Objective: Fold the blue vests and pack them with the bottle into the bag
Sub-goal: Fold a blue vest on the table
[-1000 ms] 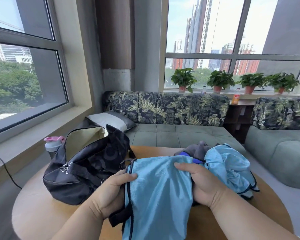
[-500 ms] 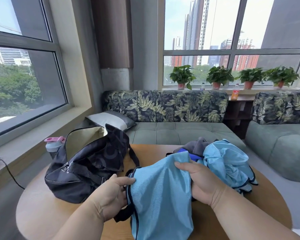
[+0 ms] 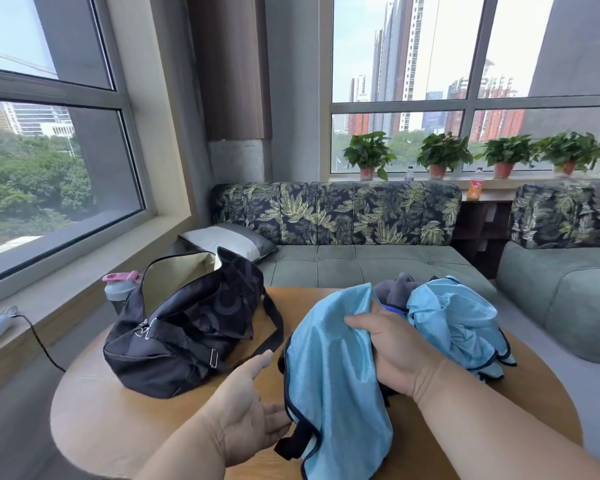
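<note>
A light blue vest with dark trim [image 3: 329, 375] hangs over the round wooden table [image 3: 125, 424], gripped near its top by my right hand [image 3: 395, 351]. My left hand [image 3: 250, 407] is beside its left edge, fingers relaxed, fingertips near the dark trim and holding nothing. A second blue vest [image 3: 458, 320] lies crumpled at the right with a grey cloth [image 3: 395, 289] behind it. The black duffel bag [image 3: 187, 330] sits unzipped on the table's left. A grey bottle with a pink lid [image 3: 120, 289] stands behind the bag.
A green sofa [image 3: 361, 265] with leaf-print back cushions runs behind the table, and a second sofa section [image 3: 561, 306] is at the right. A window ledge with a cable [image 3: 39, 337] lies to the left. Potted plants [image 3: 444, 154] line the far sill.
My left hand has let go of the vest's left edge and opened beside it. My right hand has lifted the vest higher and to the right.
</note>
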A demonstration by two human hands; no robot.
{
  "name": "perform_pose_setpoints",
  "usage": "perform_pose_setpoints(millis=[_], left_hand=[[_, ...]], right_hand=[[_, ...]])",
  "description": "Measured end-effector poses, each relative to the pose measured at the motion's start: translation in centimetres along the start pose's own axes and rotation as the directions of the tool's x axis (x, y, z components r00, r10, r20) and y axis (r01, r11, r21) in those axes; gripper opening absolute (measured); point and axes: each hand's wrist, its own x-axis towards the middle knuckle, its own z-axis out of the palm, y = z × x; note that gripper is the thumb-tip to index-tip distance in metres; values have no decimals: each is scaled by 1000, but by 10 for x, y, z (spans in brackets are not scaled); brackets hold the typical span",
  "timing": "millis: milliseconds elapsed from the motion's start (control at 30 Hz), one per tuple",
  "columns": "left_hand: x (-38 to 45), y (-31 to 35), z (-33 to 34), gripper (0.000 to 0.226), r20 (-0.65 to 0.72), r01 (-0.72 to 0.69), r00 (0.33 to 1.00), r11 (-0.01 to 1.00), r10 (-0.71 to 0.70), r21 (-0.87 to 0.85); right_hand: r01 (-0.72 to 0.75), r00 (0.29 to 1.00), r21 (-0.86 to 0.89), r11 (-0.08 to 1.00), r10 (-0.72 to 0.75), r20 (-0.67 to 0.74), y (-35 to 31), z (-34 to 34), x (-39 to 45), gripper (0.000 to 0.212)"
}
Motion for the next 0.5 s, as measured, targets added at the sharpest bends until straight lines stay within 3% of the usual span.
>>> perform_pose_setpoints(millis=[100,300,500], left_hand=[[1,-2,-1,102,55,-10,998,994,4,112],[-21,6,15,65,288,-123,952,991,105,45],[-16,5,15,42,257,-252,930,965,263,-75]], right_hand=[[27,1000,-31,999,-27,0,-7,9,1,40],[22,1000,-92,996,-22,10,-15,19,-6,40],[17,1000,-116,993,-19,-24,-18,12,-14,35]])
